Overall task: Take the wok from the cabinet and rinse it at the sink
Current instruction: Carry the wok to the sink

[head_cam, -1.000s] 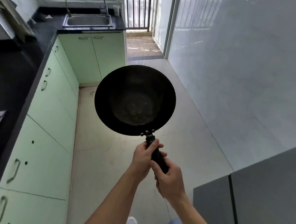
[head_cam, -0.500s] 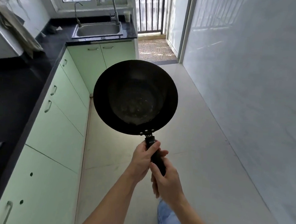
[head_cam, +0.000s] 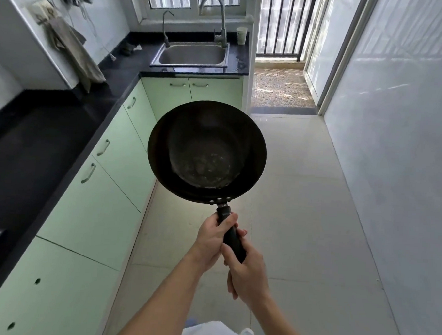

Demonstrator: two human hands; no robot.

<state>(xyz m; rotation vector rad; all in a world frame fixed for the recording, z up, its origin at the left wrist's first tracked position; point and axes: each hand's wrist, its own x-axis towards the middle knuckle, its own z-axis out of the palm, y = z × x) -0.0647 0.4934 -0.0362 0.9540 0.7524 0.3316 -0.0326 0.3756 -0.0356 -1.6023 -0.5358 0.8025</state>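
Gripping the wok [head_cam: 207,151] handle, left hand [head_cam: 212,240] sits above right hand [head_cam: 247,272]. Fingers [head_cam: 241,232] of both clamp the handle. Bowl extends forward, over the floor [head_cam: 303,197].

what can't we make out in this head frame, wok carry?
- Floor and lower cabinet beyond the wok: hidden by its bowl.
- Handle middle: covered by left hand and right hand.
- Sink drain: too small and far.
- White cup contents: too small.
- Dark countertop: cut off by left edge.
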